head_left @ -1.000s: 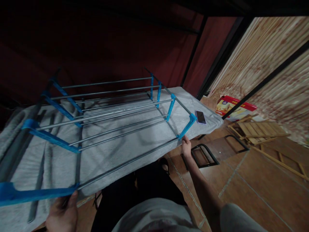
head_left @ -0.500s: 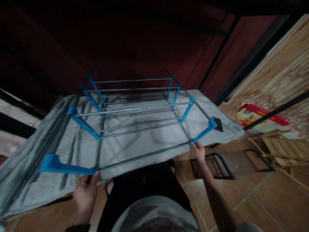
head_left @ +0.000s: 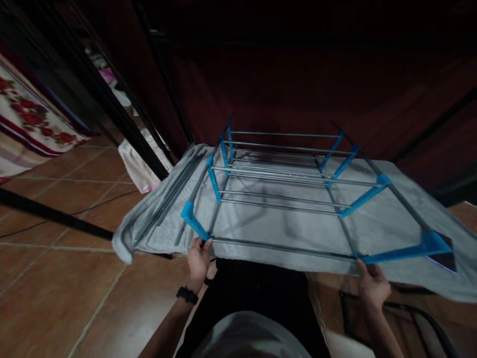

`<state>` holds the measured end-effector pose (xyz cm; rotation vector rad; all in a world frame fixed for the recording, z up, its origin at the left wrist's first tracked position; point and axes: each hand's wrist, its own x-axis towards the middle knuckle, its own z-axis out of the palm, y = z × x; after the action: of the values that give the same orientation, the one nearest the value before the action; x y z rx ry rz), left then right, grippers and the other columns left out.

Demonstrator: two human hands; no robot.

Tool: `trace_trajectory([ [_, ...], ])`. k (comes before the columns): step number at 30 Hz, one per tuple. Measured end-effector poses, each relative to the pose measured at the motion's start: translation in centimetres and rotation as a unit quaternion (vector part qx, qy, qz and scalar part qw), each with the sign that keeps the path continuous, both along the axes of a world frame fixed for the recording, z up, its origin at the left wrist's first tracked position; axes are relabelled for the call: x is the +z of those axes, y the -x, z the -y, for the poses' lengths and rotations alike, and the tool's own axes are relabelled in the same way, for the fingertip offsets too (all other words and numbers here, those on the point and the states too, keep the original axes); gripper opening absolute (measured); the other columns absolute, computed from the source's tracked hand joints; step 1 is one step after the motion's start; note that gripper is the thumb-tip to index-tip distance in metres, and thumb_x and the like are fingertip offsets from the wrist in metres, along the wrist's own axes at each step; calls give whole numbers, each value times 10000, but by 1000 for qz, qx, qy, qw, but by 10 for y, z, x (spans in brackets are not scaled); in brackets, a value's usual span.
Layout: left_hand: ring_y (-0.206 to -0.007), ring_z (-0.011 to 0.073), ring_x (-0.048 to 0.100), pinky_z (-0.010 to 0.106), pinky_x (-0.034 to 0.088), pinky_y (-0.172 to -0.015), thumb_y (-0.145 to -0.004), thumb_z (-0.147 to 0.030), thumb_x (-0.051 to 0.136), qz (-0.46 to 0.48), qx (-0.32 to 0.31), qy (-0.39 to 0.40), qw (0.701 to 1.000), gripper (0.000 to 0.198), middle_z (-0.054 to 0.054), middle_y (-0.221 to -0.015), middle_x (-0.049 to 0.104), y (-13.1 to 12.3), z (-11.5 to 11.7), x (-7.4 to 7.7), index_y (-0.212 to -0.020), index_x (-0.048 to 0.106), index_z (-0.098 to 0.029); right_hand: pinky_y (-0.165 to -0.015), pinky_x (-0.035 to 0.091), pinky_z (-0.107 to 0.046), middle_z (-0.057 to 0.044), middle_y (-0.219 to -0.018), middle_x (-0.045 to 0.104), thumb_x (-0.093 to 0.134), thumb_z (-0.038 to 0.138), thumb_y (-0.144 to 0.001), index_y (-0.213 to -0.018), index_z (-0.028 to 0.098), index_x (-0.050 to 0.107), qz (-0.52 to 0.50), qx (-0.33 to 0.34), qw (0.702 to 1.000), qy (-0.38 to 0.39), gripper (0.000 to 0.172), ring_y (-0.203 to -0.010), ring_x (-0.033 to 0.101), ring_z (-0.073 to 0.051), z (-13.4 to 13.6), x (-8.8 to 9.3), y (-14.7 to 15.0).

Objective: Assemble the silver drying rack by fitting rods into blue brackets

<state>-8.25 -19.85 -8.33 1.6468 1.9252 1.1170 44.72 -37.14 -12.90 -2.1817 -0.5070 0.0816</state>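
The rack (head_left: 283, 196) lies flat on a grey blanket (head_left: 261, 231) straight ahead of the person. It is an open frame of thin, shiny metal rods joined by angular bright-blue plastic brackets. The left hand (head_left: 199, 258) has its fingers curled round the near rod at the left corner bracket. The right hand (head_left: 372, 286) is closed on the same rod's right end, just under the long blue bracket there. Both hands hold the same two near corners as half a second ago, but the view has swung left. The rack now sits right of centre, and the striped wall, red box and wooden slats seen earlier on the right are out of sight. A dark wristband (head_left: 187, 295) circles the left wrist. The blanket is soft and matte, and its left edge is rolled into a thick fold. Several loose grey rods (head_left: 167, 199) lie along that side, beside the rack. A dark, flat phone (head_left: 445, 259) rests on the blanket by the right bracket, partly hidden behind it. Glossy brown floor tiles (head_left: 55, 283) spread out on the left. A pale striped cloth (head_left: 137, 166) and a red-flowered fabric (head_left: 22, 114) lie farther back on that side.
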Motion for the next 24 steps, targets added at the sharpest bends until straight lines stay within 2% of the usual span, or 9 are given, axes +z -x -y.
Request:
trace_trajectory([
  [4, -885, 283, 649, 440, 512, -844, -846, -542, 486, 18, -7, -14, 1000, 382, 113, -898, 687, 3, -3, 0, -838, 637, -192, -830, 461, -436, -181, -1052, 726, 617, 646, -693, -1034, 142, 710, -44, -28, 998, 27, 616, -956, 648, -384, 0, -5, -4],
  [10, -929, 292, 653, 444, 514, -872, -844, -573, 496, 36, -31, -1, 999, 410, 122, -947, 697, 9, -6, -2, -861, 654, -194, -807, 465, -478, -154, -875, 739, 625, 661, -655, -888, 218, 723, -57, -37, 998, 15, 510, -905, 640, -411, -1, -2, -2],
  [16, -957, 321, 660, 471, 506, -912, -787, -623, 514, 52, -22, 13, 998, 454, 131, -940, 711, 15, -6, -9, -848, 664, -198, -835, 466, -502, -145, -923, 747, 604, 674, -665, -973, 232, 735, -64, -35, 997, 9, 554, -952, 640, -429, 1, 4, 6],
  [21, -985, 351, 674, 466, 524, -892, -718, -665, 523, 47, 0, 37, 998, 500, 140, -969, 722, 26, 4, -12, -840, 683, -207, -850, 476, -479, -135, -929, 753, 621, 706, -632, -913, 235, 742, -53, -35, 998, -14, 562, -961, 645, -420, 9, 7, 11],
  [24, -1011, 346, 679, 442, 533, -896, -686, -661, 554, 46, -12, 52, 998, 487, 120, -985, 734, 30, 9, -11, -856, 699, -227, -835, 488, -442, -126, -907, 755, 637, 707, -620, -889, 223, 743, -58, -26, 997, -34, 564, -956, 654, -402, 13, 10, 12],
])
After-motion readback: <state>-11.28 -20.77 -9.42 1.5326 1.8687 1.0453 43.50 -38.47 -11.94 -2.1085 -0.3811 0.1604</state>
